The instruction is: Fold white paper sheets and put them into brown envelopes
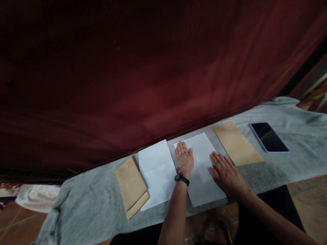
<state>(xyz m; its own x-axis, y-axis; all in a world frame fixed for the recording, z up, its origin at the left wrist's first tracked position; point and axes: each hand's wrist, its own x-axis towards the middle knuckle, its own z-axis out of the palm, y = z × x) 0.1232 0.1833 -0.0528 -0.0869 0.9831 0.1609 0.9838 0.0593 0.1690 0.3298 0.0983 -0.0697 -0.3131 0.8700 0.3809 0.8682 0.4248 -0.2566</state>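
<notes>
A plain white sheet of paper (201, 170) lies flat in front of me. My left hand (184, 158) rests palm down on its left edge, fingers stretched out, a black band on the wrist. On the sheet's right edge my right hand (226, 172) also lies flat with fingers extended. Left of my left hand is a second white sheet (157, 170) with a faint crease across it. A brown envelope (237, 143) lies just beyond my right hand. Neither hand grips anything.
Several brown envelopes (131, 185) overlap at the left of the creased sheet. A phone (269, 137) in a lilac case lies to the right. Grey cloth (87, 204) covers the narrow surface. Dark red fabric (153, 78) hangs behind it, and tiled floor (310, 200) shows below.
</notes>
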